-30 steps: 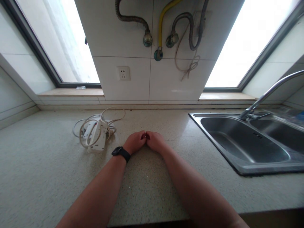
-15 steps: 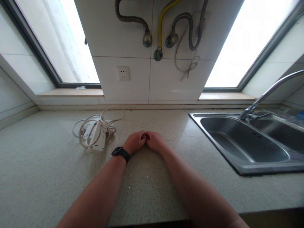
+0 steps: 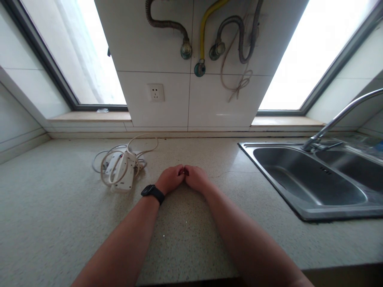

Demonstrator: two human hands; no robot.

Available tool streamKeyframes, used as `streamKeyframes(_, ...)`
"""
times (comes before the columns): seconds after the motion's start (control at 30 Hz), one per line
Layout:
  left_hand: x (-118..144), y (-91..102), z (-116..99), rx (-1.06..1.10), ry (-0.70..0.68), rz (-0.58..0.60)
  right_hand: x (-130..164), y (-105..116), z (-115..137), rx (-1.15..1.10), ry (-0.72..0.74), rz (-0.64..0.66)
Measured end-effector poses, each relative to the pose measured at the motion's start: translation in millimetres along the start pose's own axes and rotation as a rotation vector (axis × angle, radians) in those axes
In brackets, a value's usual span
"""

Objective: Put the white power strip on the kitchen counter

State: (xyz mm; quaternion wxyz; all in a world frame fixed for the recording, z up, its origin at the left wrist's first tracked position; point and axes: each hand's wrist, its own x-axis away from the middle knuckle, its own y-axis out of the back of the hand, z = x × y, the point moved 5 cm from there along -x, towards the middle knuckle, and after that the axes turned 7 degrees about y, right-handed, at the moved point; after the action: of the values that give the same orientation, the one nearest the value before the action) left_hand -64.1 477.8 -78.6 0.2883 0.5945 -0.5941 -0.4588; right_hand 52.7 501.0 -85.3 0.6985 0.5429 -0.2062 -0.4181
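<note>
My left hand [image 3: 170, 179] and my right hand [image 3: 195, 178] rest on the speckled countertop [image 3: 60, 223], both curled into fists with the knuckles touching each other. Something small and dark red shows at the spot where the fingers meet; I cannot tell what it is or which hand has it. A black watch [image 3: 152, 192] sits on my left wrist. A white power strip [image 3: 122, 172] with its cord coiled around it lies just left of my left hand, apart from it.
A steel double sink [image 3: 308, 181] with a curved tap [image 3: 338, 117] fills the right side. The tiled wall behind holds a socket [image 3: 155, 92], grey and yellow hoses [image 3: 203, 32] and a dangling cord. Windows stand at both sides.
</note>
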Motion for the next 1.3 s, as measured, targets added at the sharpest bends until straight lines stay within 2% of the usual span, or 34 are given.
streamKeyframes(0.53, -0.8, -2.2, 1.2, -0.003, -0.027, -0.019, 0.1, 0.6, 0.8, 0.003, -0.002, 0.011)
streamKeyframes(1.3, -0.3, -0.1, -0.8, -0.008, 0.011, 0.016, 0.3, 1.5, 2.0, 0.014, -0.029, 0.061)
